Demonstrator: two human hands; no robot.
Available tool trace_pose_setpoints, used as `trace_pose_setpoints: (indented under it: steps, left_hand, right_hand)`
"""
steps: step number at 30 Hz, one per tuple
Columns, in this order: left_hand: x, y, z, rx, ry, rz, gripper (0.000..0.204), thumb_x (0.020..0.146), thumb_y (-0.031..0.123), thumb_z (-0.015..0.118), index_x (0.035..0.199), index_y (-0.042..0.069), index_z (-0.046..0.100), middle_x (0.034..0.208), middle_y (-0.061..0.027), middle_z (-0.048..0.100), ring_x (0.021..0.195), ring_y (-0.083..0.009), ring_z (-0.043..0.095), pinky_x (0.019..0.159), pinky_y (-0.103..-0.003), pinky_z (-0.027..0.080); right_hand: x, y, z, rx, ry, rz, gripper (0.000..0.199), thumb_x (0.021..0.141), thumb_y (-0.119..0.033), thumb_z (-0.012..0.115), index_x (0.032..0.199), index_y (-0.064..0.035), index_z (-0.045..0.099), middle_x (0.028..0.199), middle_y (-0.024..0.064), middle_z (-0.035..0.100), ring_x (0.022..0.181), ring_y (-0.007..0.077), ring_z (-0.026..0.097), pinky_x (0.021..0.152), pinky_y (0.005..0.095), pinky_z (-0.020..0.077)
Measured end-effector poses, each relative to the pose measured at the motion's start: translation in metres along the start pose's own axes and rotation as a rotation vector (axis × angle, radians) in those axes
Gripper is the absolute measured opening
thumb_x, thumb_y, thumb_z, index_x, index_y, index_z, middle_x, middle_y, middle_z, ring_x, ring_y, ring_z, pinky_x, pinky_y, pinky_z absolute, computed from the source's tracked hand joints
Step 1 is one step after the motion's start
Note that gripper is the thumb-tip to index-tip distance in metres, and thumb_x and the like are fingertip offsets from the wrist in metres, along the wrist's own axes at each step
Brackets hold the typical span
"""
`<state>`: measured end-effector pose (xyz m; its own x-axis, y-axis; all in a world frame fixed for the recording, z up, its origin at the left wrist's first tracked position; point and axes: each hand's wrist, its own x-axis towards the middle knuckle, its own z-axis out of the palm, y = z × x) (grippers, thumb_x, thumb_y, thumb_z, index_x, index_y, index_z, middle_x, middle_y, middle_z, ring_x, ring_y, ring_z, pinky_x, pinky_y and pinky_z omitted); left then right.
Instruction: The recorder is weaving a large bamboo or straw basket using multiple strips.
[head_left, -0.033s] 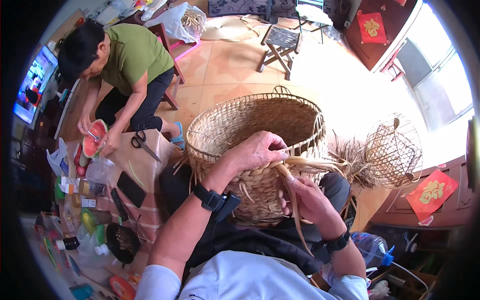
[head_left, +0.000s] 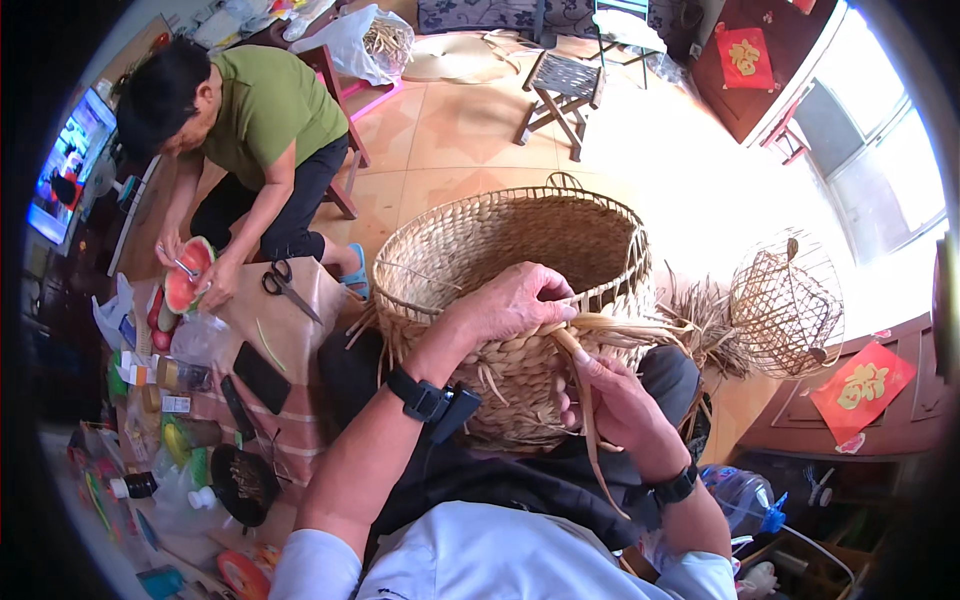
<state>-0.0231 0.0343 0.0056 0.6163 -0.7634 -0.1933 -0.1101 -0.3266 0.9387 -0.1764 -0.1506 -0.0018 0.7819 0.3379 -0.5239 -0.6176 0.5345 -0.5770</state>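
Note:
A big round basket [head_left: 480, 355] woven from pale dried plant strands rests on my lap, its mouth tilted upward. My left hand [head_left: 520, 302] lies over its near rim, thumb and fingers closed on a braided bundle of strands [head_left: 625, 325] that runs off to the right. Lower down, my right hand [head_left: 618, 400] pinches a flat fibre strip [head_left: 588, 385], whose tail hangs past the basket's side. Loose ends stick out of the weave below my left hand. Part of the near rim is hidden by my left hand.
At left, a person in green [head_left: 275, 105] spoons a cut watermelon [head_left: 185, 278]. The low table beside me holds scissors [head_left: 290, 288], a phone [head_left: 262, 378], jars and bags. Loose fibres [head_left: 705, 310] and a wire-like openwork basket [head_left: 785, 305] lie right. A folding stool [head_left: 560, 95] stands ahead.

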Motion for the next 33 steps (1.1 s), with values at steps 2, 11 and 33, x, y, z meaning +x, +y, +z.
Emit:
trace_pose_setpoints:
  steps: [2,11,33]
  left_hand:
    - [-0.001,0.003,-0.001,0.007,0.004,-0.008,0.035,0.097,0.025,0.073,0.114,-0.006,0.073,0.097,-0.0067,0.075,0.089,-0.0108,0.063,0.081,-0.031,0.052]
    - [-0.002,0.001,0.003,-0.038,0.01,-0.009,0.033,0.097,0.024,0.073,0.113,-0.004,0.074,0.091,-0.0031,0.073,0.084,-0.008,0.061,0.076,-0.029,0.051]
    - [0.001,0.009,0.011,0.189,0.094,-0.076,0.041,0.092,0.038,0.076,0.107,0.001,0.076,0.094,-0.017,0.077,0.088,-0.0238,0.072,0.083,-0.038,0.054]
  right_hand:
    - [-0.003,-0.001,-0.002,0.039,0.043,0.017,0.037,0.112,-0.035,0.053,0.127,-0.0014,0.059,0.098,0.0067,0.064,0.07,0.0101,0.058,0.054,0.0238,0.0445]
    - [-0.011,-0.003,-0.009,-0.596,0.122,-0.135,0.033,0.112,-0.034,0.054,0.106,-0.0029,0.064,0.076,0.0004,0.057,0.055,0.0124,0.046,0.048,0.0298,0.0358]
    - [0.023,-0.051,0.011,-1.999,0.484,-0.758,0.005,0.092,-0.005,0.059,0.095,-0.0016,0.056,0.087,0.0195,0.067,0.081,0.0414,0.069,0.067,0.0512,0.0511]
